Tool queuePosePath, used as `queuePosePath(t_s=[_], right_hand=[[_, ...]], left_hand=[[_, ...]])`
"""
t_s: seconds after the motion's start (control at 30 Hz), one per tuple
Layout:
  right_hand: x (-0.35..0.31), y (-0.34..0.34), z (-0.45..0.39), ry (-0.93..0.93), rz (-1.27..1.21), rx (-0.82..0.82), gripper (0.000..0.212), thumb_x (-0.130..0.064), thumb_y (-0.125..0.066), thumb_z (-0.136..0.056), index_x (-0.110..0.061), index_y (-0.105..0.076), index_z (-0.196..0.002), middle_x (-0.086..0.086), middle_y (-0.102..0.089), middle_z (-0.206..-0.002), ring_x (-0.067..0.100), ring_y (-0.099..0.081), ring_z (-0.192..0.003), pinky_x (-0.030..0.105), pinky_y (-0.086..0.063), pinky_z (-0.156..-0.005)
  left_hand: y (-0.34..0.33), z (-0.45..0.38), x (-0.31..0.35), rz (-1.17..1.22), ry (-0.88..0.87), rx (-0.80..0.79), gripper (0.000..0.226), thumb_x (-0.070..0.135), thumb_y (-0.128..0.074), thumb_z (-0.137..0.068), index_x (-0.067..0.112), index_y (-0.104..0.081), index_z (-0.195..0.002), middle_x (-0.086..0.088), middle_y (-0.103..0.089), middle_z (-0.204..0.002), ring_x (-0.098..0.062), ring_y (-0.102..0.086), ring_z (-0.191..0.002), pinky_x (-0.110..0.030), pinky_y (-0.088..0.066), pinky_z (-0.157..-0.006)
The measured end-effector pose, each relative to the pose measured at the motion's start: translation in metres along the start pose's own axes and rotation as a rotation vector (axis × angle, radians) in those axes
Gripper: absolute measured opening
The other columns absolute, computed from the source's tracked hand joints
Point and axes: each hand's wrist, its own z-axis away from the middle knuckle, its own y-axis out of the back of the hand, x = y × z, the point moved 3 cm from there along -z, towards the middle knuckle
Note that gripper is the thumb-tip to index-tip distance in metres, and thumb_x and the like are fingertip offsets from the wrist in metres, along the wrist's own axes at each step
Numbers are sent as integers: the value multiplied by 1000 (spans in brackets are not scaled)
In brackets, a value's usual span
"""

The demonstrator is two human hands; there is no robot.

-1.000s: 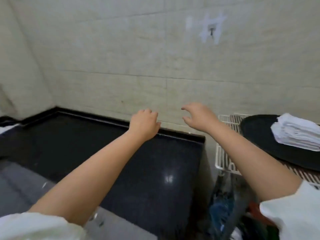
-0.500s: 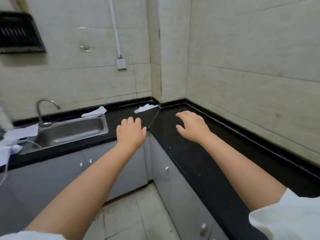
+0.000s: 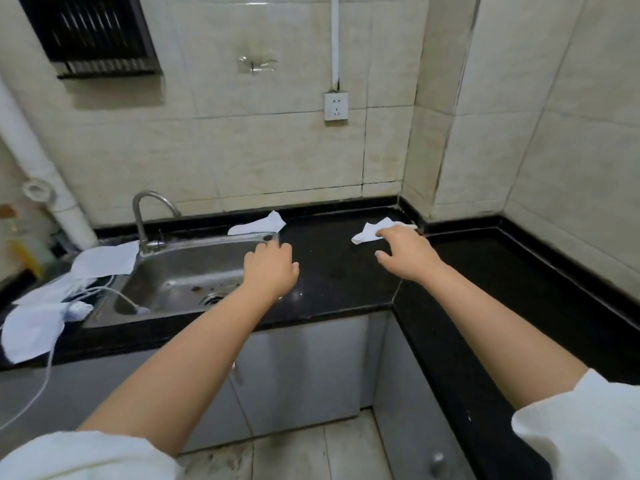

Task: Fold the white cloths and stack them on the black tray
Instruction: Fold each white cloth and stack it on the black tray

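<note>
I see a black L-shaped countertop [image 3: 346, 289] with a steel sink [image 3: 180, 271] set in it. White cloths lie on it: one in the corner [image 3: 367, 233], one behind the sink [image 3: 259, 225], several at left [image 3: 104, 261].

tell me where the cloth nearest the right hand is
In the head view the cloth lies on the black counter near the back corner, right of the sink, under the fingers of the right hand.
</note>
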Motion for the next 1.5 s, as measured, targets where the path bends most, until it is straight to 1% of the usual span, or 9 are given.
queuePosePath(t_s=[0.53, 0.77, 0.9, 1.0, 1.07, 1.17, 1.27, 1.37, 1.5], right_hand=[[119, -178, -301, -311, -30, -283, 40, -23, -52, -90, -11, -49, -128, 10, -54, -130, 26, -53, -116, 39, -46, -97], [141, -255, -387, -171, 67, -307, 52, -25, -52, -89, -14, -34, -136, 14, -51, -127, 31, -50, -115, 41, -41, -95], [159, -275, -418, -96, 95, -301, 35, -17, -44, -93, -11, -51, -126, 16, -53, -121, 32, -50, -112, 40, -38, -94], [181, -260, -420, -155, -137, -250, 27, -20, -45, -93, -2, -65, -98, 16, -62, -99, 30, -57, -94, 35, -42, -80], [198, -240, -407, -210, -272, -224, 32, -21, -52, -90, 5, -62, -76, 19, -61, -81, 32, -57, -79, 36, -41, -69], [222, -205, -369, -280, -424, -139, 26, -13, -63, -83, 11, -66, -75, 26, -65, -76, 34, -60, -73, 21, -43, -65], [226, -175, -319, -315, -509, -153, 10, -6, -68, -79, 4, -71, -77, 10, -65, -65, 12, -59, -63, 6, -39, -60], [226, -151, -270, -407, -567, -85, 5, -4, -69, -78, -3, -73, -81, -13, -55, -63, -5, -57, -66, 5, -41, -60], [229, -115, -198, -628, -499, 151, 6, 4, -63, -79, 4, -68, -75, -4, -54, -63, -12, -54, -60, 5, -39, -58]], left_hand=[[-165, -351, 41, 108, -294, -316, 36, 30, -39, -97, 6, -48, -122, -12, -50, -128, -29, -47, -120, -39, -42, -95], [-226, -402, 52, 146, -244, -435, 37, 28, -40, -97, 8, -47, -127, -12, -51, -128, -27, -50, -117, -39, -45, -93], [-244, -422, 60, 192, -201, -473, 37, 28, -41, -97, 9, -47, -128, -10, -51, -129, -25, -50, -117, -37, -47, -95], [-252, -433, 80, 252, -245, -450, 43, 31, -42, -97, 12, -41, -135, -7, -47, -135, -23, -45, -124, -34, -43, -99], [-256, -434, 102, 301, -319, -413, 51, 34, -44, -96, 12, -34, -141, -6, -42, -141, -22, -38, -130, -31, -38, -104], [-253, -430, 145, 409, -410, -384, 59, 36, -53, -91, 10, -35, -141, -10, -40, -143, -25, -37, -133, -33, -36, -106], [-244, -420, 187, 514, -582, -214, 45, 33, -65, -75, 10, -62, -114, -17, -65, -113, -34, -64, -101, -35, -55, -80], [-232, -398, 215, 565, -795, -181, 10, 15, -71, -60, 10, -69, -69, -8, -70, -69, -28, -67, -61, -31, -53, -55], [-213, -368, 221, 565, -943, -268, 20, 12, -57, -84, 0, -66, -71, -16, -68, -73, -34, -62, -70, -39, -49, -62]])
